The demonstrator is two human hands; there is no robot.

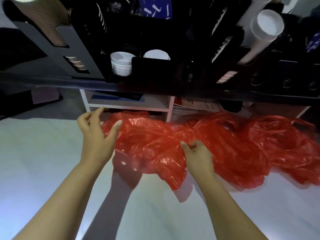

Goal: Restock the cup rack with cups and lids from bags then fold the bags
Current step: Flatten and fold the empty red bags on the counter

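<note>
Two hands at red bags on a pale surface (43,153)

Your right hand (197,153) pinches a fold of the crumpled red plastic bags (225,144); your left hand (97,135) is spread open over their left edge. Beyond stands a white shelf unit (128,108), and above it the black cup rack (152,68) holding white cups (121,64).

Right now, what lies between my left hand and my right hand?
A crumpled red plastic bag. In the head view it fills the stretch from the left hand to the right hand.
</note>
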